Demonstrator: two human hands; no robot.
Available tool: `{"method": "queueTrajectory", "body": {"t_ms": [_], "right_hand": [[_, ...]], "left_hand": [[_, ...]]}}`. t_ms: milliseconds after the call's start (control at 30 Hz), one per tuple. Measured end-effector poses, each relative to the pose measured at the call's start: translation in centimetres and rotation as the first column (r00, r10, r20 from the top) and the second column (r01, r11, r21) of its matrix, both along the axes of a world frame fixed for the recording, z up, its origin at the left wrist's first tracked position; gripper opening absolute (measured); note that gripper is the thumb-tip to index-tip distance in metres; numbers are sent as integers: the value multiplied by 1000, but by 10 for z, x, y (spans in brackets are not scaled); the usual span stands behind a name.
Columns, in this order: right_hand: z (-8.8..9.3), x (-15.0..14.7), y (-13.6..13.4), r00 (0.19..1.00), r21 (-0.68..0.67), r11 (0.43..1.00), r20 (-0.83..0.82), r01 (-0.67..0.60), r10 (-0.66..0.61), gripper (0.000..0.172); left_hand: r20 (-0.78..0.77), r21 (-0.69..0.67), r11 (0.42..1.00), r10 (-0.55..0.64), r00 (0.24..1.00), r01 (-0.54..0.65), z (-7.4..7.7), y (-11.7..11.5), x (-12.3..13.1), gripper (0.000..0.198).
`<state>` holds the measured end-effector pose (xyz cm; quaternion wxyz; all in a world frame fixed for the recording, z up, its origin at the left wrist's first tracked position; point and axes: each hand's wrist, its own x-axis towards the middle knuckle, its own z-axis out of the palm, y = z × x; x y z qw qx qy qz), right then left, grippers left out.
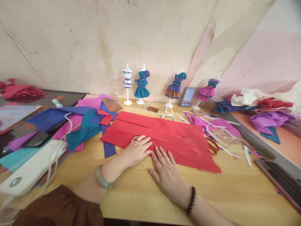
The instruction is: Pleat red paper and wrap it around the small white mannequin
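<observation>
A wide sheet of red fabric (174,135) lies spread on the wooden table, with creases and a folded layer along its far side. My left hand (138,150) rests on its near edge, fingers stretched out and a ring on one of them. Just right of it, my right hand (166,172) lies flat, its fingertips on the red fabric and its palm over the bare wood. The two hands are close but apart. Orange-handled scissors (213,147) show partly from beneath the fabric's right edge.
Behind stand several small mannequins, one in a teal dress (141,84). Blue, teal and pink fabric scraps (84,128) pile up at left beside a white device (33,169) with a cable. White strips (223,147) and pink scraps lie at right. A phone (279,182) sits at the right edge.
</observation>
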<state>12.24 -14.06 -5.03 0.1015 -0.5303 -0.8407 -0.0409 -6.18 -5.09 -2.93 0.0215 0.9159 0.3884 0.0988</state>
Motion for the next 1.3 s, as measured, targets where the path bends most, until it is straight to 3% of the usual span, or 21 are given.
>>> {"method": "queueTrajectory", "body": {"t_ms": [200,333,433,633,800,1033,1300], "right_hand": [[11,1,1,1000,-60,998,-5,12,-12,60],[31,2,10,998,-122,993,-58,7,-14,47],[39,-3,21,995,-86,996,-95,29,-38,43],[27,-6,38,995,-102,994,-96,-24,14,55],[24,24,37,1000,-153,988,-16,24,-27,62],[9,70,17,993,-102,988,28,117,-115,71],[-2,99,-16,976,-70,974,46,217,-214,77]], "left_hand": [[-25,97,995,8,1000,-5,-18,-1,-6,53],[-49,53,998,28,998,-26,-17,-1,-4,51],[-75,17,999,43,996,-42,-15,-1,-2,49],[-64,49,998,29,997,-26,-15,-1,-4,49],[-46,41,998,39,998,-37,-12,-3,-2,53],[-41,9,999,40,998,-39,-8,-2,0,52],[-44,8,1000,30,999,-30,-12,0,-3,53]]}}
